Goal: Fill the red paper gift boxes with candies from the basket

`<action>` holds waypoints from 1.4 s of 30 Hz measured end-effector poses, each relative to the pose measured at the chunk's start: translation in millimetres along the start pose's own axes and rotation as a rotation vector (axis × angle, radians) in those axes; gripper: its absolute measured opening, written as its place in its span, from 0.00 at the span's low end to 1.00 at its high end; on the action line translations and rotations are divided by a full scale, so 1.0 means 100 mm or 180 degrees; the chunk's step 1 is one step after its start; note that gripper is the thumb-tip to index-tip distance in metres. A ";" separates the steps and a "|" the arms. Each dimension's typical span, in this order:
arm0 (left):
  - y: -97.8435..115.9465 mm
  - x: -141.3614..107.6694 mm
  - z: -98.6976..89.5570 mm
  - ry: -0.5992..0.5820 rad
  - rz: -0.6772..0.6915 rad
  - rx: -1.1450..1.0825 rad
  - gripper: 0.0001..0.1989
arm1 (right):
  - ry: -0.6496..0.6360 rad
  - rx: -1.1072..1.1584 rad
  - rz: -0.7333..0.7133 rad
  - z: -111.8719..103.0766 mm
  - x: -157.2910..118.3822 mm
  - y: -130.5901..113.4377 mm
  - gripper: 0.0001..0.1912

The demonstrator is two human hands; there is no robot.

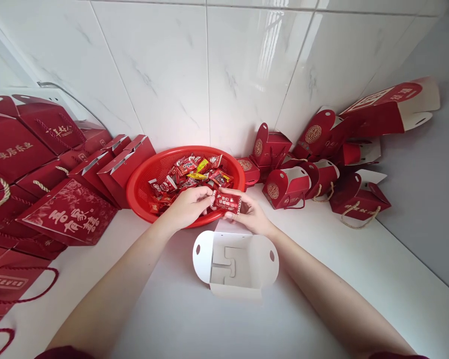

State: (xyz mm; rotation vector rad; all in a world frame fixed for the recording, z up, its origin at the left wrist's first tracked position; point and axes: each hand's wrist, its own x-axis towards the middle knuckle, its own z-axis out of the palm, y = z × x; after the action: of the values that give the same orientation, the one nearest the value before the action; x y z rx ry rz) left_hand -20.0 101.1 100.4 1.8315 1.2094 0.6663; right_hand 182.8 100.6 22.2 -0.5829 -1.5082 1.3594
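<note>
A red wrapped candy (227, 201) with white lettering is held between both hands above the near rim of a red plastic basket (142, 204). My left hand (190, 205) pinches the wrapper's left end. Fingers and thumb of my right hand (251, 213) close on its right side. Inside the basket lie many wrapped candies (187, 174), mostly red with a few yellow ones. Just below my hands stands a gift box (243, 264) with its flaps spread; its white inside shows folded tabs at the bottom and no candy.
Red gift boxes and bags with rope handles (63, 212) are stacked along the left. More small red boxes (288, 187) stand at the right against the tiled wall (172, 65). A grey panel (426, 199) bounds the white table (322, 249) on the right.
</note>
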 end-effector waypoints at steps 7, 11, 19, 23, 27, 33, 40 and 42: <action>-0.04 0.00 0.03 -0.0042 0.0140 0.0155 0.12 | 0.0149 -0.0199 0.0132 0.02 0.04 -0.17 0.22; 0.00 -0.02 0.02 0.0377 0.0339 0.0059 0.12 | 0.0275 -0.0349 0.0055 -0.13 0.05 -0.33 0.19; 0.32 -0.27 0.00 -0.0047 0.0421 -0.0777 0.21 | 0.0304 -0.3373 -0.0680 -0.12 -0.20 -1.03 0.18; 0.44 -0.36 0.06 -0.0291 0.0208 -0.0994 0.15 | 0.0150 -0.3631 -0.0710 0.05 -0.30 -1.18 0.18; 0.47 -0.37 0.05 -0.0257 0.0207 -0.0979 0.12 | 0.0037 -0.3162 -0.0626 0.14 -0.33 -1.24 0.17; 0.49 -0.38 0.00 0.0272 0.0540 -0.0873 0.10 | -0.0547 -0.1942 0.0443 0.19 -0.35 -1.28 0.09; 0.51 -0.41 0.06 0.0434 0.0546 -0.1166 0.09 | -0.0565 -0.1007 0.0947 0.21 -0.33 -1.24 0.12; 0.51 -0.42 0.07 0.0437 0.0483 -0.1209 0.10 | -0.0489 -0.1005 0.0919 0.22 -0.33 -1.23 0.12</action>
State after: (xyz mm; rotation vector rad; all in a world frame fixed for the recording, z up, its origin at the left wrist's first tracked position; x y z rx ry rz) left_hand -6.3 49.6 140.5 1.5854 0.9556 1.0456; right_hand 208.0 30.9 128.3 -0.9416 -1.8351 1.4160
